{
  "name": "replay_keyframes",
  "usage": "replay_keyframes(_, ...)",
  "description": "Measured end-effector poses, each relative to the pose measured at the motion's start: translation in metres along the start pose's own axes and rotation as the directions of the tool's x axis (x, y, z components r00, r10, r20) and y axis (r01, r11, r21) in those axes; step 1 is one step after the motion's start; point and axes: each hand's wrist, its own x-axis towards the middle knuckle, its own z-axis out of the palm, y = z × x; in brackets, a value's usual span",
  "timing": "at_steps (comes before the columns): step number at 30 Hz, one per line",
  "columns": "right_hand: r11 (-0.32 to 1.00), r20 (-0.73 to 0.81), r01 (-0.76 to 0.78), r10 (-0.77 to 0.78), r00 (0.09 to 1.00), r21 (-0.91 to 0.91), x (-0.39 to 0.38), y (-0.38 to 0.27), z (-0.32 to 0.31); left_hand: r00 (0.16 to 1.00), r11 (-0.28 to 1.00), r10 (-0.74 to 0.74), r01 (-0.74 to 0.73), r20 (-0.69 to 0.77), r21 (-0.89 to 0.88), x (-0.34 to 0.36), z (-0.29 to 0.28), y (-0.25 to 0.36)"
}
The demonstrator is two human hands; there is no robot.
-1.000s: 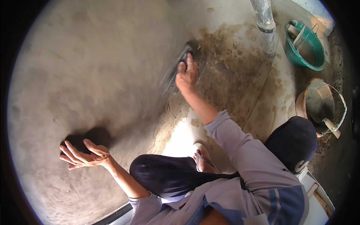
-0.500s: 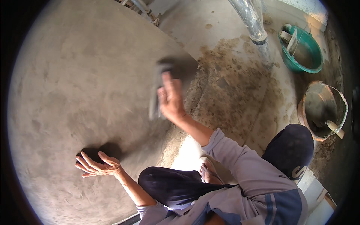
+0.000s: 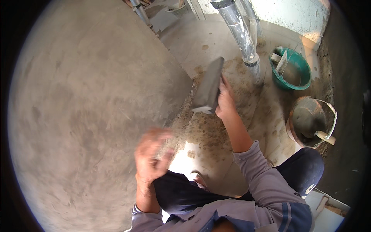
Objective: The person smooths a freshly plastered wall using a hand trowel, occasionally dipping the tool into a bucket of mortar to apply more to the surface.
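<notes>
In my right hand (image 3: pixel 226 98) is a plastering float (image 3: pixel 208 87), gripped from behind, with its long grey flat face turned up and toward me. The float is off the wall, over the floor just past the wall's edge. My left hand (image 3: pixel 148 158) is raised in front of the wall's lower right part and blurred by motion. Its thumb stands apart from the fingers, and nothing shows in it. The smoothed grey plaster wall (image 3: pixel 85 96) fills the left side, with darker damp patches and faint streaks.
Grey pipes (image 3: pixel 239 33) rise from the floor at the far side. To the right stand a green basin (image 3: pixel 303 84) with flat pieces inside and a bucket (image 3: pixel 292 133) with a rope-wrapped handle and a wooden tool handle (image 3: pixel 326 138). Mortar spots stain the floor (image 3: pixel 216 133).
My right hand has moved right, taking the float off the wall and turning its face up. My left hand has left the wall and moved right and up. The view has shifted slightly.
</notes>
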Motion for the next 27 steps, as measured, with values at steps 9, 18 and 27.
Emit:
replay_keyframes(9, 0.938, -0.058, 0.054, -0.079, 0.995, -0.342, 0.045, 0.099, -0.074, 0.546, 0.957, 0.179, 0.095, 0.818, -0.273, -0.038, 0.069, 0.027)
replay_keyframes(18, 0.856, -0.237, -0.056, -0.079, 0.968, -0.514, 0.074, 0.153, -0.013, 0.522, 0.994, 0.028, 0.073, 0.852, -0.077, -0.037, 0.079, 0.004)
replay_keyframes(27, 0.57, 0.519, 0.735, -0.53, 0.671, -0.367, -0.016, 0.102, 0.086, 0.476, 0.984, 0.008, 0.152, 0.879, -0.092, -0.038, 0.075, -0.006)
